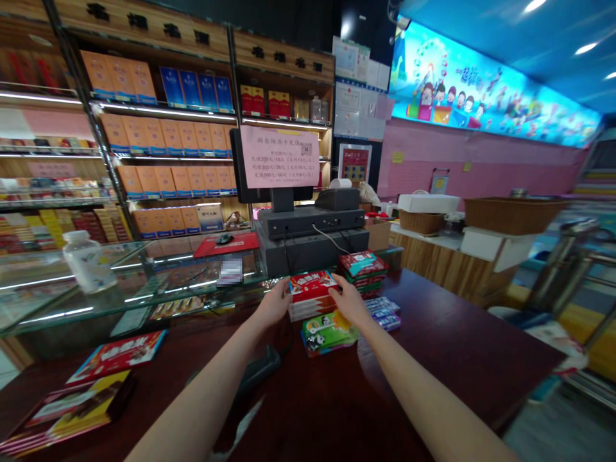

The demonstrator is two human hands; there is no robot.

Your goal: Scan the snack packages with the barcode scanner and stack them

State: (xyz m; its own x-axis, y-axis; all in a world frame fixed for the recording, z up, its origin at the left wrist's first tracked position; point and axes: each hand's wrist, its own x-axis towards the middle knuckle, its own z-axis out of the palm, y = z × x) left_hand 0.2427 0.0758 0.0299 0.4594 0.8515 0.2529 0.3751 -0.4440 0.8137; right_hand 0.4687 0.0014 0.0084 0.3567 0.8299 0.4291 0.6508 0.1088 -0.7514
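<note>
The left hand [276, 303] and right hand [347, 300] are held apart, clamped on either end of a red-and-white stack of packets [312, 295], its long axis laid crosswise on the dark wooden counter [443, 359], forearms extended forward. A green panda-printed packet [330, 333] is placed just nearer; a black till terminal [310, 223] is seen beyond.

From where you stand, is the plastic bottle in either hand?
No, the plastic bottle stands on the glass counter, while the left hand and right hand are at a red-and-white stack of packets.

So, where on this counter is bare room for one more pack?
Bare dark counter lies right of the blue packs, toward the edge. Crowded: around your left hand and right hand, with red packs and a green panda pack.
</note>
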